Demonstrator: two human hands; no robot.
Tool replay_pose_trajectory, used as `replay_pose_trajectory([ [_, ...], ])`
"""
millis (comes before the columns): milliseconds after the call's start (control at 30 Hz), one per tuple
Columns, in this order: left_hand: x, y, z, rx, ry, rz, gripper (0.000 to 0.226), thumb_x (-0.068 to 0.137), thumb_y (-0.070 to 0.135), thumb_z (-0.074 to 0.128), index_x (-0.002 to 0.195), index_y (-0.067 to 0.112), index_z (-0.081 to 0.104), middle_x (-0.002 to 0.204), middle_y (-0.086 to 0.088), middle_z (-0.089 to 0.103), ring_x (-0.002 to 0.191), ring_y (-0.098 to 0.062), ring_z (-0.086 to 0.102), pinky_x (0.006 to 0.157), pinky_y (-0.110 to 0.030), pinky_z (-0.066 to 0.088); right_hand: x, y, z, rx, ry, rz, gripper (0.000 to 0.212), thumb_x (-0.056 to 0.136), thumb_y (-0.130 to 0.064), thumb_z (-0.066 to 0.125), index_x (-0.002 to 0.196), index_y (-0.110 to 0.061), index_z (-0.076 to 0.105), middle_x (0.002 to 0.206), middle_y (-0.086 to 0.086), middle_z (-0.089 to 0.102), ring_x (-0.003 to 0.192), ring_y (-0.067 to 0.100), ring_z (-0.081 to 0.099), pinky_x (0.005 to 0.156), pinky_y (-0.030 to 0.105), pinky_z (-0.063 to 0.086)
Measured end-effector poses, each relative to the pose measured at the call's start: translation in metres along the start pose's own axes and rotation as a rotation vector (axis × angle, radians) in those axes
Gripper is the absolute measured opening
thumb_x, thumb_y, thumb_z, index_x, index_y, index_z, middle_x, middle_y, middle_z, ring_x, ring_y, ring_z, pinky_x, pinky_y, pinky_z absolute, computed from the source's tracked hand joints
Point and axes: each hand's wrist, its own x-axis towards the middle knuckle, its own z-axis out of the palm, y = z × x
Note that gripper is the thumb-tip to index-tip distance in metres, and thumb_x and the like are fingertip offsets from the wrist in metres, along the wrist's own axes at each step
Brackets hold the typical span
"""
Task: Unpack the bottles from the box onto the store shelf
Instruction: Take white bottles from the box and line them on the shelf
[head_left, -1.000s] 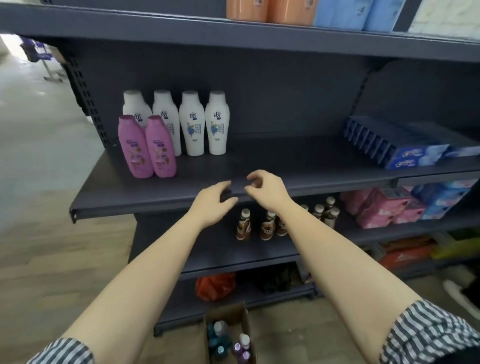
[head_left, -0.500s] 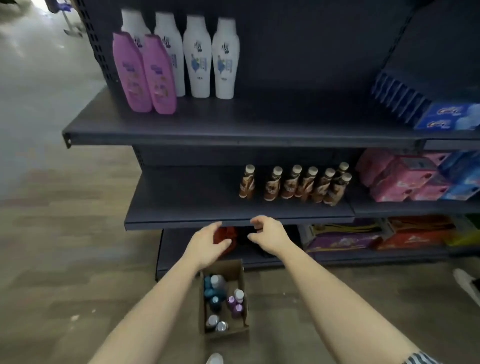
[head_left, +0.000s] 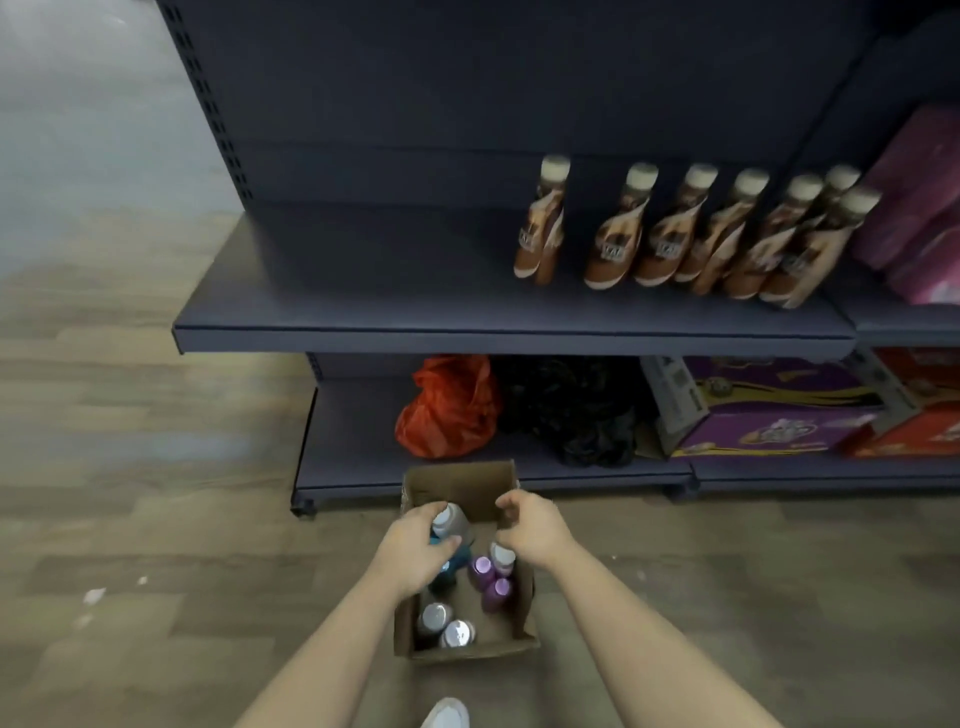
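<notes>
An open cardboard box (head_left: 460, 486) stands on the floor in front of the store shelf (head_left: 467, 332). Several bottles stand inside it: purple ones (head_left: 491, 584) at the right, silver-capped ones (head_left: 447, 623) at the near end, a teal one (head_left: 448, 571) under my left hand. My left hand (head_left: 413, 548) reaches into the box, fingers and thumb curled round a white-capped bottle (head_left: 451, 519). My right hand (head_left: 532, 527) hovers over the box's right wall, fingers loosely curled, holding nothing.
Brown drink bottles (head_left: 675, 228) line the right of the middle shelf; its left half is bare. An orange bag (head_left: 447, 410), a dark bundle (head_left: 576, 410) and purple cartons (head_left: 769, 410) fill the bottom shelf. Pink packs (head_left: 919, 208) sit far right. My shoe (head_left: 447, 714) is near the box.
My view tilted down from the upper shelf to the floor. Both hands dropped from shelf height to the box, and my left hand closed round a white-capped bottle.
</notes>
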Motion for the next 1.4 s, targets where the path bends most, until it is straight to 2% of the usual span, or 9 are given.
replay_pose_trajectory([
  [67,0.020,-0.022,0.024,0.013,-0.006,-0.017,0.058,0.090,0.029,0.061,0.143,0.015,0.042,0.144,-0.004,0.048,0.132,-0.019,0.045,0.103,-0.019,0.031,0.022,0.018,0.031,-0.024,-0.017,0.004,0.049,0.080,-0.008,0.065,0.128,-0.012,0.058,0.107,0.000,0.063,0.103,0.020,0.062,0.085,0.017,0.042],
  [200,0.056,-0.056,0.060,0.080,-0.075,-0.014,0.059,0.089,0.023,0.060,0.144,0.016,0.040,0.144,-0.007,0.046,0.132,-0.022,0.045,0.102,-0.021,0.034,0.060,0.053,0.090,-0.085,-0.073,0.003,0.055,0.077,-0.015,0.070,0.131,-0.017,0.056,0.124,0.004,0.062,0.112,0.022,0.060,0.091,0.026,0.048],
  [400,0.088,-0.088,0.094,0.163,-0.161,0.008,0.062,0.092,0.021,0.057,0.149,0.018,0.032,0.150,-0.009,0.039,0.137,-0.023,0.039,0.108,-0.023,0.030,0.091,0.083,0.146,-0.198,-0.275,0.017,0.037,0.084,-0.013,0.064,0.120,-0.011,0.059,0.118,0.013,0.062,0.108,0.026,0.060,0.091,0.033,0.048],
  [667,0.114,-0.115,0.109,0.161,-0.123,0.055,0.056,0.093,0.012,0.049,0.147,0.020,0.036,0.149,-0.010,0.040,0.136,-0.023,0.039,0.110,-0.023,0.029,0.121,0.093,0.200,-0.273,-0.505,0.002,0.041,0.088,-0.024,0.061,0.128,-0.017,0.056,0.124,0.009,0.061,0.107,0.027,0.059,0.093,0.040,0.050],
  [967,0.127,-0.123,0.115,0.114,-0.122,0.082,0.056,0.093,0.017,0.053,0.146,0.021,0.037,0.147,-0.008,0.042,0.133,-0.022,0.043,0.104,-0.022,0.032,0.136,0.094,0.219,-0.648,-0.474,-0.142,0.080,0.071,-0.050,0.075,0.137,-0.015,0.047,0.131,0.011,0.056,0.114,0.035,0.054,0.098,0.043,0.045],
  [1133,0.127,-0.120,0.115,0.084,-0.124,0.080,0.056,0.093,0.016,0.053,0.146,0.019,0.037,0.147,-0.008,0.043,0.133,-0.022,0.042,0.105,-0.024,0.033,0.125,0.089,0.215,-0.654,-0.421,-0.217,0.050,0.088,-0.021,0.062,0.133,-0.006,0.049,0.130,0.018,0.054,0.113,0.034,0.052,0.093,0.041,0.042],
  [1200,0.120,-0.115,0.113,0.086,-0.129,0.088,0.053,0.094,0.014,0.051,0.145,0.019,0.038,0.148,-0.007,0.042,0.135,-0.022,0.041,0.108,-0.024,0.031,0.117,0.086,0.205,-0.519,-0.394,-0.137,0.046,0.086,-0.020,0.065,0.128,-0.007,0.053,0.127,0.015,0.057,0.101,0.026,0.053,0.086,0.036,0.042],
  [1300,0.104,-0.103,0.102,0.077,-0.142,0.097,0.046,0.098,0.013,0.043,0.144,0.018,0.040,0.148,-0.007,0.043,0.136,-0.022,0.041,0.110,-0.025,0.032,0.101,0.072,0.173,-0.397,-0.363,-0.151,0.037,0.082,-0.020,0.068,0.117,-0.011,0.059,0.113,0.012,0.063,0.100,0.026,0.060,0.083,0.035,0.047],
  [1400,0.080,-0.081,0.071,0.031,-0.150,0.049,0.045,0.096,0.020,0.046,0.141,0.021,0.044,0.139,-0.004,0.052,0.126,-0.021,0.050,0.100,-0.024,0.039,0.074,0.040,0.120,-0.379,-0.346,-0.212,0.026,0.078,-0.017,0.070,0.102,-0.012,0.061,0.094,0.009,0.059,0.084,0.022,0.059,0.069,0.030,0.047],
])
